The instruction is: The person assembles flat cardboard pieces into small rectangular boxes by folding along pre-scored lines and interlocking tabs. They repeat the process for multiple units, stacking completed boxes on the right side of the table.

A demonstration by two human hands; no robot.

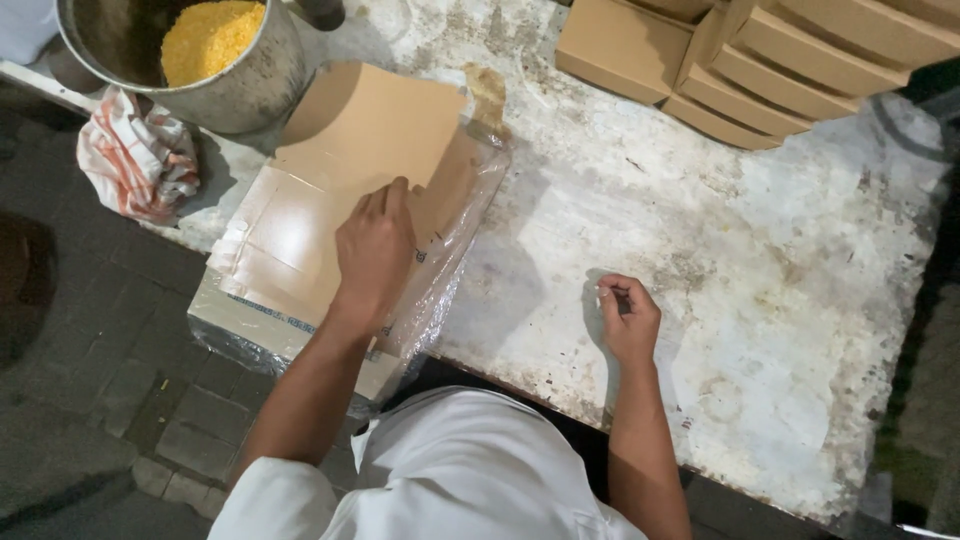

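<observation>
My left hand (374,247) lies flat, fingers together, on a stack of flat brown cardboard box blanks (345,150) that sits partly inside a clear plastic wrapper (450,260) at the table's left edge. The top blank is lifted and slid toward the far side. My right hand (627,322) rests on the worn white tabletop (760,290), fingers curled around a small dark thing, perhaps a pen; I cannot make out what it is.
A large metal pot (235,85) holding yellow crumbs (208,38) stands at the far left. A striped rag (135,155) hangs off the edge beside it. Folded brown boxes (760,60) are stacked at the far right. Paved floor (90,380) lies left.
</observation>
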